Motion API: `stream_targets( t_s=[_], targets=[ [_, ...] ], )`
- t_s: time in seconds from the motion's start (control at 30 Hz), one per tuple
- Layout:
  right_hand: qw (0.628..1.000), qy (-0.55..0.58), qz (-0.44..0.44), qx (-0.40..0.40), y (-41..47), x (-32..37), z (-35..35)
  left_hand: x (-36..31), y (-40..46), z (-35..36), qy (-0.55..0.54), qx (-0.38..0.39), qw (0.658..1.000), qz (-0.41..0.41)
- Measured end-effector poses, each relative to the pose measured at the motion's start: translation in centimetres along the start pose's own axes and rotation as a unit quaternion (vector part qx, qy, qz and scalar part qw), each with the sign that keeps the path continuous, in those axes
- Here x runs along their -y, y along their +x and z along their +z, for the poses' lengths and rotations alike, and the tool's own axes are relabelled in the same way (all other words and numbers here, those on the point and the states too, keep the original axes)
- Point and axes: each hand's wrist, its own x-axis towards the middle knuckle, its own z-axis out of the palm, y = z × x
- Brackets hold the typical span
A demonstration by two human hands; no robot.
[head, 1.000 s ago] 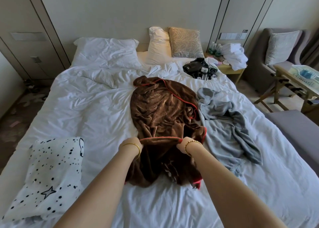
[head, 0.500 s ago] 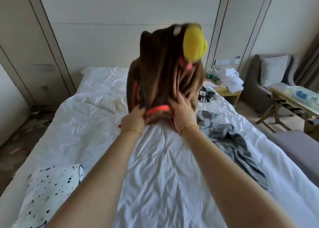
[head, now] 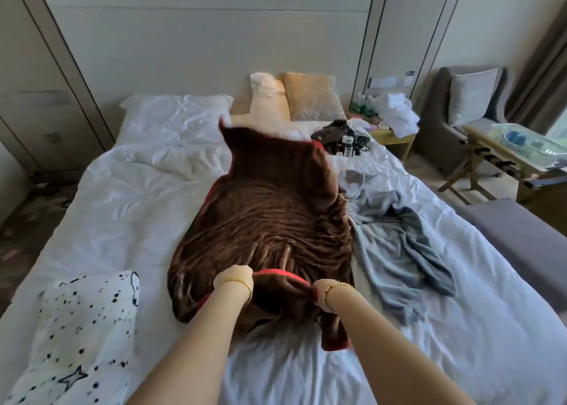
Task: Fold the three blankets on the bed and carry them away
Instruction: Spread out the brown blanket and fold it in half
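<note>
At the near left corner of the bed (head: pixel 129 220) lies a white blanket with black dots and a star outline (head: pixel 79 337), bunched on the white sheet. Just beyond the forearms, the left hand (head: pixel 234 277) and the right hand (head: pixel 322 291) each clench the near, red-trimmed edge of a brown ribbed fleece blanket (head: pixel 270 220) — fingers curled round the hem, a gold bracelet on each wrist. From that grip the brown blanket stretches away up the middle of the bed; a near corner hangs below the right wrist, and the far end looks raised and blurred, its corners sticking up.

Touching its right side is a crumpled grey blanket (head: pixel 399 239), spread toward the bed's right edge, with a grey upholstered bench (head: pixel 521 239) beside the mattress. Farther on, a black tangle of devices and cords (head: pixel 340 137) sits near the top right of the bed — close to the brown blanket's far corner. At the headboard stand a white pillow (head: pixel 178 113), a cream cushion (head: pixel 267 97) and a gold patterned cushion (head: pixel 313 97). A bedside table carries piled white towels (head: pixel 395 113); a grey armchair (head: pixel 460 113) stands beyond.
</note>
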Motion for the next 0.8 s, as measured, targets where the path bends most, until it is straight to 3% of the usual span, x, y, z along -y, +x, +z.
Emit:
stream_targets(
  t_s=[0.07,0.2,0.3,0.43,0.57,0.73,0.8],
  targets=[
    [0.999,0.029,0.018,-0.017,-0.1,-0.3,0.5,0.4,-0.1,0.2,-0.036,0.003,0.999,0.008],
    [0.996,0.045,0.067,-0.049,-0.9,-0.4,0.2,1.2,-1.1,-1.0,-0.147,0.091,0.985,0.015],
    [0.991,0.021,0.079,-0.11,-1.8,-0.3,-0.3,1.5,-2.3,-1.2,-0.121,0.156,0.98,-0.01],
    [0.98,0.023,0.056,-0.189,-3.0,-0.3,-1.5,1.7,-2.8,0.6,-0.12,-0.02,0.992,-0.03],
    [0.95,0.185,0.036,-0.248,-3.3,-0.4,-2.7,2.6,-2.3,-0.1,-0.132,-0.168,0.977,0.0],
    [0.901,0.29,-0.052,-0.319,-3.1,0.7,-3.4,2.8,-2.2,-1.6,-0.265,-0.255,0.925,0.092],
    [0.873,0.364,-0.12,-0.303,-3.3,1.6,-4.2,2.5,-2.4,-2.8,-0.304,-0.271,0.902,0.143]
  ],
)
